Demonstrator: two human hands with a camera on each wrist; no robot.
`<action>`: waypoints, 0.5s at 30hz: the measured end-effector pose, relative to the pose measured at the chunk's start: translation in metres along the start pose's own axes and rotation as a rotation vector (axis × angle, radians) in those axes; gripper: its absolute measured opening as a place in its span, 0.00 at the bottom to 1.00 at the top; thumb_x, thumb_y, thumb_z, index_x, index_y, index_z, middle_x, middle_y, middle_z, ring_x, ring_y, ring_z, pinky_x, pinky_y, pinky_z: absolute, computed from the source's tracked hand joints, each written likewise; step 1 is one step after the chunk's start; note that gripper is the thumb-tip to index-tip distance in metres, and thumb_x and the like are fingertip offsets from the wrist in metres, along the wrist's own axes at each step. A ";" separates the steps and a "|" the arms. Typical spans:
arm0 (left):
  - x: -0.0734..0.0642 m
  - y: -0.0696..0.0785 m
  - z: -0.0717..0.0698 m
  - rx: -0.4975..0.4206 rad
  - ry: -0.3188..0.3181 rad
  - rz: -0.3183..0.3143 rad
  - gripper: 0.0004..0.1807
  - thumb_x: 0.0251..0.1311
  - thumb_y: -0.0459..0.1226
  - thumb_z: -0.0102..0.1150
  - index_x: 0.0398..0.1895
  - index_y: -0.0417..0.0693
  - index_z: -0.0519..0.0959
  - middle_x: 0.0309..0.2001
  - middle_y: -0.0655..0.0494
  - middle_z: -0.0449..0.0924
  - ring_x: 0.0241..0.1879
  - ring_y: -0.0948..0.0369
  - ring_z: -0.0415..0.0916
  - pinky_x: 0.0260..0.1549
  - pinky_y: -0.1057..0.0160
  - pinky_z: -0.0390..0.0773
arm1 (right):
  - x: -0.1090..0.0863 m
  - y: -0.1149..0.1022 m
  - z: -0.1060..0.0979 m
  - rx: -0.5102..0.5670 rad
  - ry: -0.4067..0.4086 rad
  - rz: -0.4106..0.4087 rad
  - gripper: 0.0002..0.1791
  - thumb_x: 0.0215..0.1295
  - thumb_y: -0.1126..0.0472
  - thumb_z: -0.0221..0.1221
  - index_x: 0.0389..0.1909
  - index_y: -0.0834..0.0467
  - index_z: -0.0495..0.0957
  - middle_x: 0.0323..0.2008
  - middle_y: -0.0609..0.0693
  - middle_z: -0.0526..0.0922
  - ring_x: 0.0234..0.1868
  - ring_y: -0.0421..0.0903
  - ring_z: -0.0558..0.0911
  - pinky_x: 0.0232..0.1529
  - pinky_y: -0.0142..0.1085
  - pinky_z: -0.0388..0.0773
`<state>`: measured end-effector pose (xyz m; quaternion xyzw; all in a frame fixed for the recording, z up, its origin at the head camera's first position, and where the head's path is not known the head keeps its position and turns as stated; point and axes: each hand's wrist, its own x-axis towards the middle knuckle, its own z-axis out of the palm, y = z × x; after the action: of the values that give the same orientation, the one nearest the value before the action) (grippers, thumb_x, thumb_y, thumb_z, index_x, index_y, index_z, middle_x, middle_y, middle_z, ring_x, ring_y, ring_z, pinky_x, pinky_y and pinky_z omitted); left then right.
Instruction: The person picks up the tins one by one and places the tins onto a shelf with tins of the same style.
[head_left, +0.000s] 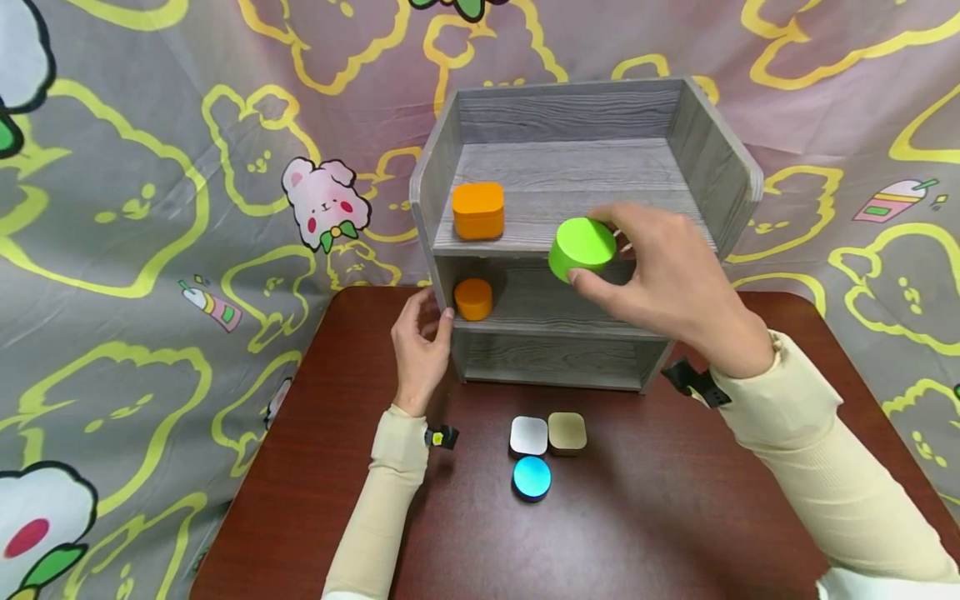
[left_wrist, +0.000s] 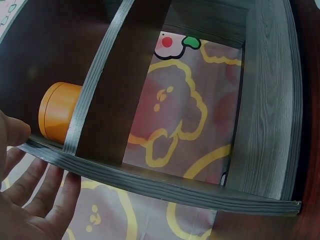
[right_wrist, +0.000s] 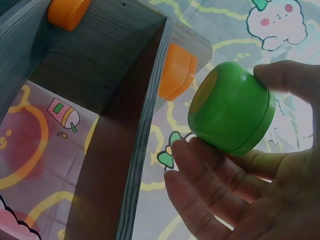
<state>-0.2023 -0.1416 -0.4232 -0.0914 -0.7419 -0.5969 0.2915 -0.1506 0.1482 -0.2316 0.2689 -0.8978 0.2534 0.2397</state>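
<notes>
My right hand (head_left: 667,271) grips a round green lidded jar (head_left: 583,246) between thumb and fingers, in front of the upper part of a grey wooden shelf unit (head_left: 570,179). In the right wrist view the jar (right_wrist: 232,107) is tilted, its base facing the shelf. My left hand (head_left: 422,346) holds the front edge of the unit's left side panel, thumb at the edge and fingers on the outer face. Close by that thumb, a round orange jar (head_left: 473,300) stands on the middle shelf. A squarish orange container (head_left: 478,211) sits at the left of the top shelf.
On the dark wooden table (head_left: 637,517), before the unit, stand a white square-topped container (head_left: 528,437), a beige square-topped one (head_left: 567,432) and a blue round-topped one (head_left: 532,478), close together. A patterned cloth (head_left: 240,208) hangs behind and around the table.
</notes>
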 end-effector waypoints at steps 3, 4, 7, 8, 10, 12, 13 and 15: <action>0.001 0.000 0.000 0.000 0.000 0.008 0.19 0.66 0.27 0.64 0.60 0.40 0.81 0.51 0.41 0.85 0.49 0.51 0.85 0.45 0.69 0.87 | 0.007 0.001 0.001 0.007 0.001 0.039 0.21 0.60 0.53 0.69 0.51 0.59 0.83 0.39 0.51 0.88 0.35 0.47 0.85 0.39 0.42 0.82; 0.001 0.000 0.000 0.003 -0.001 0.011 0.19 0.66 0.28 0.64 0.60 0.40 0.81 0.51 0.42 0.85 0.49 0.51 0.85 0.45 0.70 0.86 | 0.009 0.001 0.002 0.005 0.000 0.051 0.21 0.60 0.52 0.69 0.52 0.58 0.83 0.39 0.51 0.88 0.35 0.47 0.85 0.39 0.42 0.81; 0.000 0.000 -0.001 0.017 -0.002 0.017 0.19 0.66 0.29 0.64 0.60 0.41 0.81 0.51 0.43 0.85 0.49 0.52 0.85 0.45 0.70 0.87 | 0.015 0.002 0.004 -0.003 -0.005 0.079 0.22 0.61 0.52 0.67 0.53 0.59 0.82 0.40 0.52 0.88 0.35 0.49 0.85 0.39 0.42 0.80; 0.000 0.000 -0.001 0.020 -0.004 0.017 0.19 0.67 0.29 0.64 0.60 0.41 0.81 0.51 0.43 0.85 0.49 0.52 0.85 0.46 0.68 0.87 | 0.016 0.002 0.004 -0.006 -0.006 0.085 0.22 0.62 0.51 0.67 0.53 0.59 0.82 0.40 0.53 0.88 0.35 0.49 0.85 0.39 0.42 0.80; 0.000 0.000 -0.001 0.028 -0.006 0.016 0.19 0.67 0.29 0.64 0.60 0.41 0.81 0.51 0.43 0.85 0.49 0.52 0.85 0.46 0.67 0.87 | 0.020 0.002 0.006 -0.008 -0.009 0.097 0.22 0.62 0.51 0.66 0.53 0.58 0.83 0.40 0.54 0.88 0.36 0.51 0.85 0.40 0.42 0.79; 0.000 0.000 -0.001 0.030 -0.007 0.014 0.19 0.67 0.29 0.64 0.60 0.40 0.80 0.51 0.42 0.84 0.49 0.52 0.85 0.47 0.64 0.88 | 0.023 0.003 0.007 -0.010 -0.012 0.110 0.22 0.62 0.51 0.66 0.53 0.58 0.83 0.41 0.54 0.89 0.36 0.51 0.86 0.40 0.43 0.78; 0.000 0.000 -0.001 0.031 -0.006 0.013 0.19 0.67 0.29 0.64 0.60 0.40 0.80 0.51 0.42 0.84 0.49 0.52 0.84 0.47 0.63 0.88 | 0.025 0.003 0.008 -0.011 -0.012 0.115 0.22 0.62 0.51 0.66 0.53 0.58 0.83 0.41 0.54 0.89 0.36 0.52 0.86 0.40 0.43 0.78; 0.000 0.000 -0.001 0.033 -0.007 0.013 0.19 0.67 0.29 0.64 0.60 0.40 0.80 0.51 0.42 0.84 0.49 0.52 0.85 0.47 0.62 0.88 | 0.028 0.004 0.010 -0.018 -0.010 0.121 0.22 0.61 0.50 0.66 0.53 0.58 0.83 0.41 0.54 0.89 0.36 0.52 0.86 0.40 0.44 0.77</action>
<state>-0.2018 -0.1426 -0.4235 -0.0936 -0.7519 -0.5824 0.2944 -0.1772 0.1355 -0.2244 0.2130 -0.9158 0.2580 0.2220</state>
